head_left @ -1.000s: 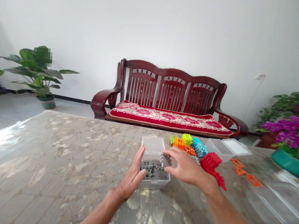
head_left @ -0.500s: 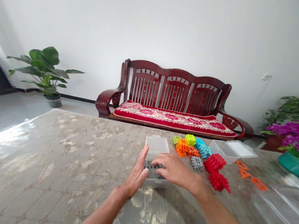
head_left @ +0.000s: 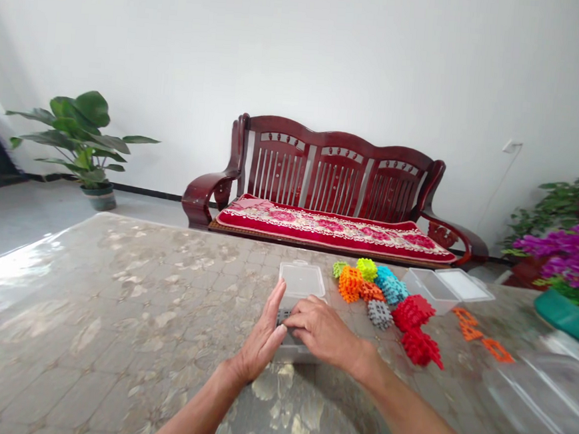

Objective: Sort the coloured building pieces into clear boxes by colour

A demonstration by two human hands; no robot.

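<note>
A small clear plastic box point(head_left: 297, 355) stands in front of me with its lid point(head_left: 302, 279) folded back, away from me. Dark grey plastic building pieces point(head_left: 282, 315) lie inside, mostly covered by my hands. My left hand point(head_left: 261, 342) is open, fingers straight, its palm side against the box's left side. Over the box, my right hand point(head_left: 321, 330) has its fingers bent and drawn together at the grey pieces. What lies between those fingertips is hidden.
Right of the box lie orange blocks point(head_left: 350, 284), blue blocks point(head_left: 391, 285), a grey block point(head_left: 379, 314) and red blocks point(head_left: 413, 312). Behind them stands another open clear box point(head_left: 431, 292). Flat orange pieces point(head_left: 497, 350), a large clear container point(head_left: 545, 404) and a flower pot point(head_left: 567, 316) are farther right.
My right hand has shifted left over the box, and its fingers, spread before, have come together at the grey pieces. The left hand stays at the box's side. The view has shifted slightly.
</note>
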